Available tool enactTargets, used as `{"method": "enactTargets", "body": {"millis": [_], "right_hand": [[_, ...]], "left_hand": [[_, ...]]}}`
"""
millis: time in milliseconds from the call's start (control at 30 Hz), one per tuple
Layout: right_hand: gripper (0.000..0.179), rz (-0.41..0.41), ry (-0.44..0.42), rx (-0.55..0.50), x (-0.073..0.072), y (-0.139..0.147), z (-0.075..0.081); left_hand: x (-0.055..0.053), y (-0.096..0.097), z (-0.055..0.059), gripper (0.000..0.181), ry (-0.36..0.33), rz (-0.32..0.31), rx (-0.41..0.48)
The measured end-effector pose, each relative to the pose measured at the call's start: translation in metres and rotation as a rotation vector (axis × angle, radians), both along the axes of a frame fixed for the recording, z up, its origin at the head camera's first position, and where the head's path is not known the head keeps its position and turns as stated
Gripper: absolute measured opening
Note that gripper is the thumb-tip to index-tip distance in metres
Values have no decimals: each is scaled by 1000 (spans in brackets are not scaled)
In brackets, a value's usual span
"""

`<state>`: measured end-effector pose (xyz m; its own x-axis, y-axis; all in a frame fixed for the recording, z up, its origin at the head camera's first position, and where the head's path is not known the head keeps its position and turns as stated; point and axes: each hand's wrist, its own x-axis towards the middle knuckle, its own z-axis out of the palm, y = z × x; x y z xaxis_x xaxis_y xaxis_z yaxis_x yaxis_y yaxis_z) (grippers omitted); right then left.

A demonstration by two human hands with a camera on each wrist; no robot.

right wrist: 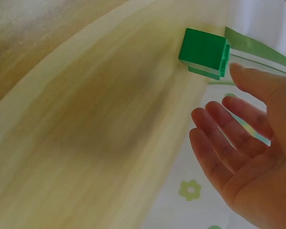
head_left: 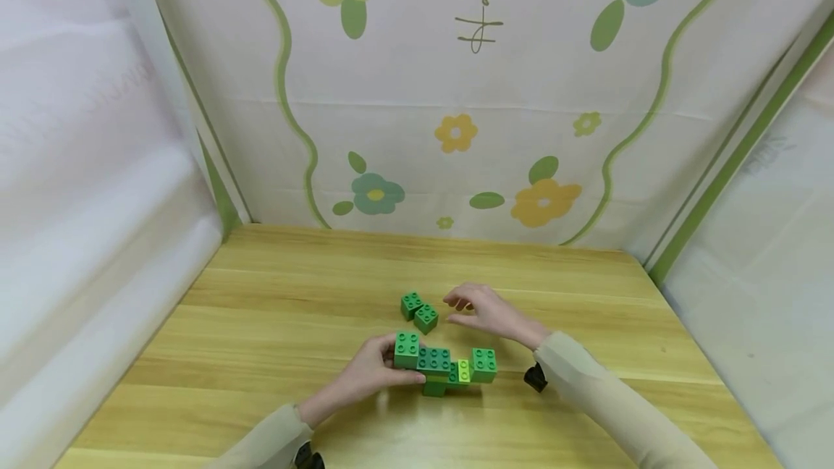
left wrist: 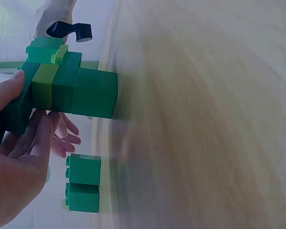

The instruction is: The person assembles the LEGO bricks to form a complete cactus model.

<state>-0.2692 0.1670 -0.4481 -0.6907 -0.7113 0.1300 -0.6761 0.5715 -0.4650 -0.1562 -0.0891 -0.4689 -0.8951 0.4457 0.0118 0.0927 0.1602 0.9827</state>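
My left hand (head_left: 369, 371) grips a built-up piece of toy bricks (head_left: 434, 360) in several greens, with a lime layer and a lime brick in it. The thumb lies on its near side and the fingers are behind it in the left wrist view. Two loose green bricks (head_left: 426, 318) with studs up stand side by side on the table beyond the piece. To the right of them, my right hand (head_left: 489, 312) is held with fingers loosely bent and nothing in it. The right wrist view shows a gap between its thumb and a green brick (right wrist: 204, 50).
The wooden table (head_left: 274, 288) spreads around the bricks. White fabric with printed flowers (head_left: 456, 132) hangs behind its far edge, and white fabric walls stand at the left (head_left: 111, 165) and right (head_left: 769, 187).
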Motion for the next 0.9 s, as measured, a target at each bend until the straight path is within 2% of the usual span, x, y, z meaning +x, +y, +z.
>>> {"method": "enactTargets", "body": {"millis": [333, 600, 900], "right_hand": [[44, 24, -78, 9, -7, -15, -12], [51, 34, -117, -1, -8, -27, -13], [51, 30, -119, -8, -9, -35, -17]], "left_hand": [[0, 1, 1, 48, -3, 6, -9], [-1, 1, 1, 48, -22, 3, -1], [-1, 1, 0, 49, -31, 1, 6]]}}
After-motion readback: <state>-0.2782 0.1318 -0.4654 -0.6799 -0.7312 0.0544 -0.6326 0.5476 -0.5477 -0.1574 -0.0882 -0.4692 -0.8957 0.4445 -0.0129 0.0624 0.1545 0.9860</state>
